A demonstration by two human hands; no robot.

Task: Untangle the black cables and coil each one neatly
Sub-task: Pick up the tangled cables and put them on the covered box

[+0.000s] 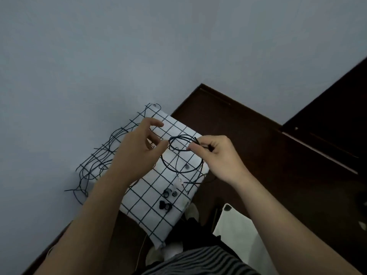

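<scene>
Now I see the right hand (216, 155) pinching the looped black cable (184, 172) above the checked cloth (151, 205); the left hand (137, 147) touches the loop's left side (grip unclear to me).

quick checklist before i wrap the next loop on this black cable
1. Right hand grip on the coil: ok, fingers pinch the loops together with the cable end.
2. Left hand holding the coil: cannot tell, fingertips sit at its edge.
3. Loops even: not ok, one large loop hangs below the small ones.
4. Other cables untangled: not ok, a loose heap at the checked cloth's left edge.
5. Small black rings clear of the coil: ok.
</scene>
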